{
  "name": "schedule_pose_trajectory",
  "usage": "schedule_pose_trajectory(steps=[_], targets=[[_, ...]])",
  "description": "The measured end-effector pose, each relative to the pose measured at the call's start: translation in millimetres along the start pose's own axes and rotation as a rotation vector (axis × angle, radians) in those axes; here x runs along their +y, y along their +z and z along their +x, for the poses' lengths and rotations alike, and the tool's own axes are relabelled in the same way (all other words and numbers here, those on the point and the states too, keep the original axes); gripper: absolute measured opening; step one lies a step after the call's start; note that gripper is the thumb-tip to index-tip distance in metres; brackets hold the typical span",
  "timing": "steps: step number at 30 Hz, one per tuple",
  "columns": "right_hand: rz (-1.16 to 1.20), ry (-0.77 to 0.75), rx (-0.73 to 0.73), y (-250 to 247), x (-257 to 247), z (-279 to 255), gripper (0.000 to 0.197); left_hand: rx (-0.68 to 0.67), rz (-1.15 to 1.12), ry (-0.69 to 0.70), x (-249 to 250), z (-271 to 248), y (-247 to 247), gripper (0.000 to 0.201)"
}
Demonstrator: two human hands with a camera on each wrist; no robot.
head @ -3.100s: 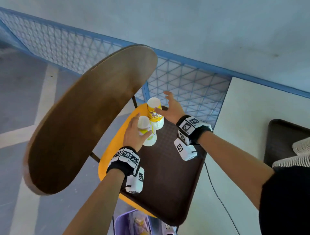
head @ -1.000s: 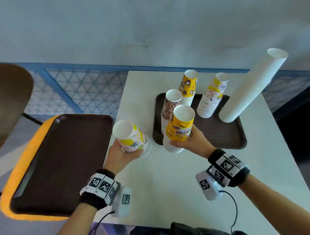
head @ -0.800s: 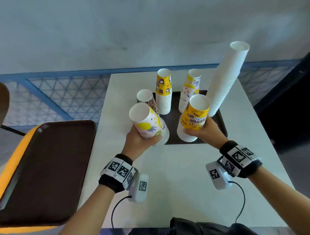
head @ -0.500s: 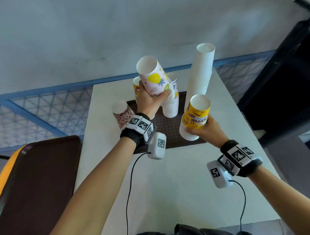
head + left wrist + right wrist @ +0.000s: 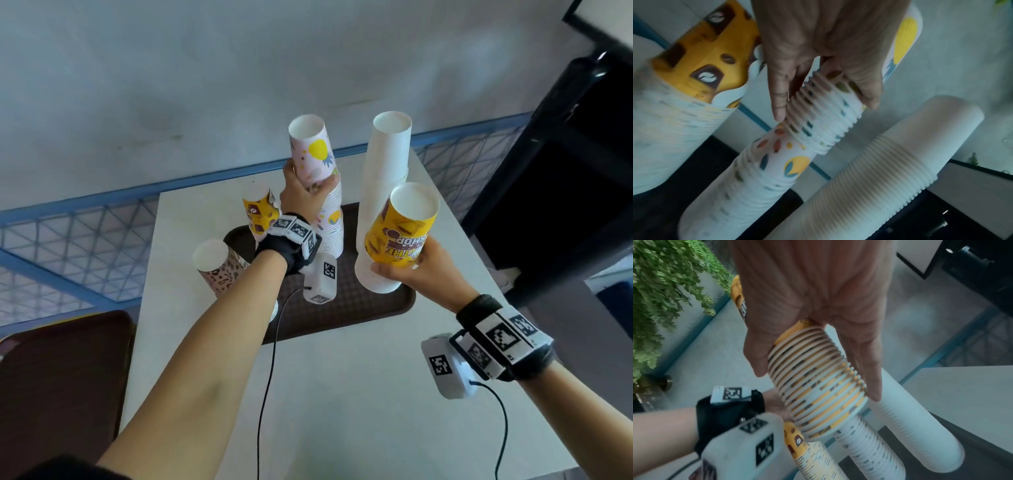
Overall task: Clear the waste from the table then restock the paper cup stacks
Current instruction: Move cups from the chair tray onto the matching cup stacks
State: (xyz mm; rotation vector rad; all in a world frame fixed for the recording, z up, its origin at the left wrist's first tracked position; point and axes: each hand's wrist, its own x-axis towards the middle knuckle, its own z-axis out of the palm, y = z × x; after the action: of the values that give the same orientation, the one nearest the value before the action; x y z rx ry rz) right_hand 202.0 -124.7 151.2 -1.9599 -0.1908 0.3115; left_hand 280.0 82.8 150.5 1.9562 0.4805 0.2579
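The left hand [image 5: 301, 200] holds a pink fruit cup bundle [image 5: 313, 154] tight in its grip, its bottom pushed into the matching stack [image 5: 748, 183] on the brown tray [image 5: 346, 308]. The left wrist view shows the bundle's many rims. The right hand [image 5: 423, 270] grips a yellow cup bundle [image 5: 399, 229] above the tray, beside the tall white stack [image 5: 385, 171]. The tray sits on the white bench [image 5: 342, 394].
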Motion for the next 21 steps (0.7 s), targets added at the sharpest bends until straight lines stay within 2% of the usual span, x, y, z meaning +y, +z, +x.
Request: schedule_pose_trajectory(steps=[3, 5, 7, 10, 13, 15, 17, 19, 21], targets=[[0.014, -0.040, -0.029, -0.6, -12.9, 8.6, 0.053, -0.033, 0.054, -0.033, -25.4, -13.8, 3.0, 0.084], [0.035, -0.077, -0.060, 3.0, -24.5, 17.6, 0.063, -0.024, 0.033, -0.006, -47.5, -29.5, -0.3, 0.082], [0.073, -0.118, -0.077, 10.1, -39.3, 28.6, 0.073, -0.053, 0.033, 0.001, -71.6, -52.0, -6.3, 0.071], [0.102, -0.180, -0.113, 29.6, -63.8, 49.6, 0.063, -0.199, 0.154, 0.010, -112.2, -98.2, -18.1, 0.051], [0.091, -0.230, -0.156, 53.0, -86.6, 72.5, 0.075, -0.392, 0.346, 0.012, -150.1, -146.3, -36.5, 0.046], [0.113, -0.247, -0.178, 67.0, -96.4, 88.3, 0.071, -0.513, 0.537, 0.032, -173.4, -173.2, -51.3, 0.051], [0.120, -0.266, -0.168, 79.4, -106.9, 103.1, 0.063, -0.600, 0.680, -0.009, -202.4, -195.7, -67.9, 0.061], [0.123, -0.274, -0.148, 92.4, -114.3, 118.4, 0.067, -0.638, 0.743, -0.082, -224.2, -213.0, -87.1, 0.072], [0.080, -0.275, -0.134, 106.2, -119.4, 131.3, 0.073, -0.587, 0.850, -0.102, -243.5, -225.4, -103.6, 0.091]])
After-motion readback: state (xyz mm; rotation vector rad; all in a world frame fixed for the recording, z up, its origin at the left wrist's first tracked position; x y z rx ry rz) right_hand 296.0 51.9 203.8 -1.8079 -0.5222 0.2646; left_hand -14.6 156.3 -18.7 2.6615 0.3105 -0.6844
